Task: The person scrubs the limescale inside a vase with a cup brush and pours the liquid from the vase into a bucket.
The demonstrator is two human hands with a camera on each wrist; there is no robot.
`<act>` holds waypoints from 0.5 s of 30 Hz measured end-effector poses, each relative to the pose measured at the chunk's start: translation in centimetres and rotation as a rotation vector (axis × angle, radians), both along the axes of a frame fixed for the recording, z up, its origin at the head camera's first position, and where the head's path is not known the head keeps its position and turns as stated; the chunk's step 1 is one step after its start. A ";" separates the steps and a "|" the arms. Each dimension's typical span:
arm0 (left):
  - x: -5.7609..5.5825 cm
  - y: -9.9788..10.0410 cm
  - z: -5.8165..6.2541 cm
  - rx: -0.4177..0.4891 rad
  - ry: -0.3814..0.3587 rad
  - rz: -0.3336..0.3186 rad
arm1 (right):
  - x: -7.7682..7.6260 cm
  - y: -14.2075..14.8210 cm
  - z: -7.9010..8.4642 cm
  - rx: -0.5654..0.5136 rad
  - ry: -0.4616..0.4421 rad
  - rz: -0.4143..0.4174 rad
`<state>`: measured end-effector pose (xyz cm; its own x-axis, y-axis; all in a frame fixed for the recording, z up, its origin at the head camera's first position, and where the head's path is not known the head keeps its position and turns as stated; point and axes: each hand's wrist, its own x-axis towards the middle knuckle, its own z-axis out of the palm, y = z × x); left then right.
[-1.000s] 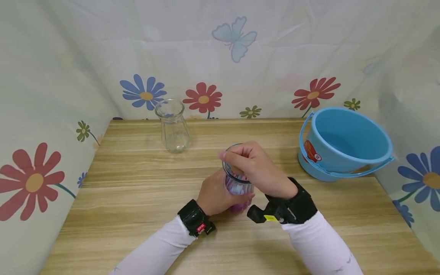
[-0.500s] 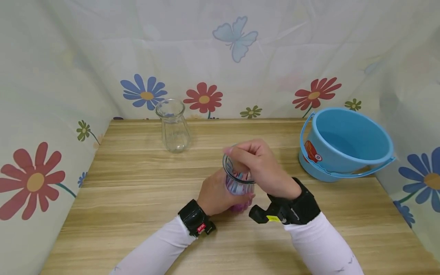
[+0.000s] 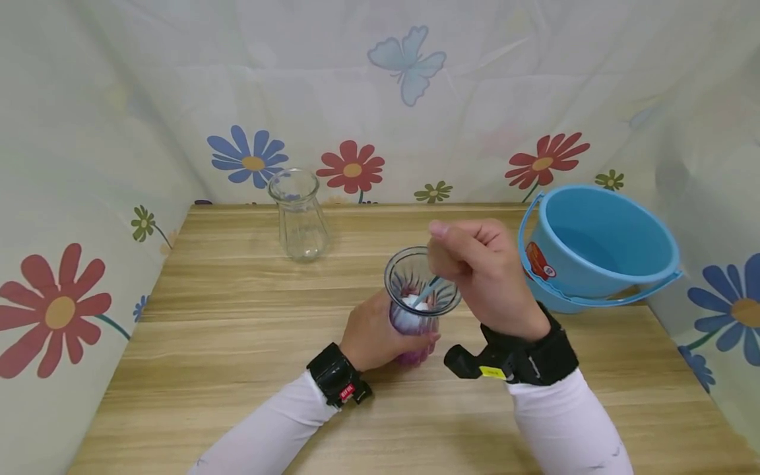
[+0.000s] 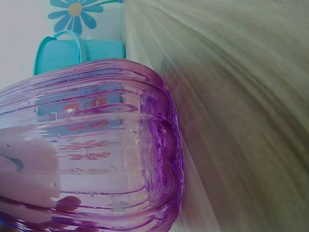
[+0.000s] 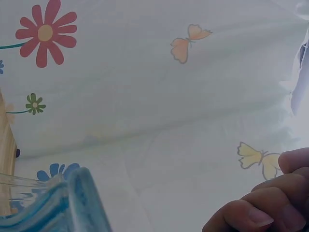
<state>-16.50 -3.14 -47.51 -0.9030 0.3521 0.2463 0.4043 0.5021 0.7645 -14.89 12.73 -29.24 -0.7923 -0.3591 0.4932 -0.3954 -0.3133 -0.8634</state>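
A ribbed glass vase (image 3: 407,324), bluish at the rim and purple at the base, stands at the middle of the table. My left hand (image 3: 373,335) grips its lower body from the left, with the thumb across the front. Above the right side of the rim, my right hand (image 3: 483,274) holds a bottle brush (image 3: 426,290) by its thin blue handle. The brush's white head sits inside the vase, blurred through the glass. In the left wrist view the purple vase base (image 4: 161,159) fills much of the picture. Curled right fingers (image 5: 265,205) show in the right wrist view.
A clear glass vase (image 3: 303,227) stands upright at the back left of the wooden table (image 3: 237,316). At the right is a blue bucket (image 3: 594,290) with its handle hanging down in front. Flowered cloth (image 3: 463,125) encloses the back and sides.
My right hand has risen and moved right, drawing the brush partly up, so its blue handle and white head now show. My left hand keeps its grip on the vase.
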 end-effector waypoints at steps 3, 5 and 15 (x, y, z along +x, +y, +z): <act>-0.1 0.0 0.0 0.001 0.001 0.000 | -0.1 -0.4 -0.4 0.029 -0.010 0.010; -0.1 0.0 0.0 0.001 0.001 -0.007 | -0.2 -0.8 -0.8 0.060 -0.028 0.016; -0.1 0.0 0.0 -0.018 0.069 -0.005 | -0.8 -1.9 -2.1 0.261 -0.148 0.035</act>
<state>-16.62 -3.19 -47.51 -0.8822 0.3618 0.3012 0.4582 0.5129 0.7259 -15.67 10.80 -31.30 -0.8337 -0.4866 0.2613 -0.2526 -0.0847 -0.9638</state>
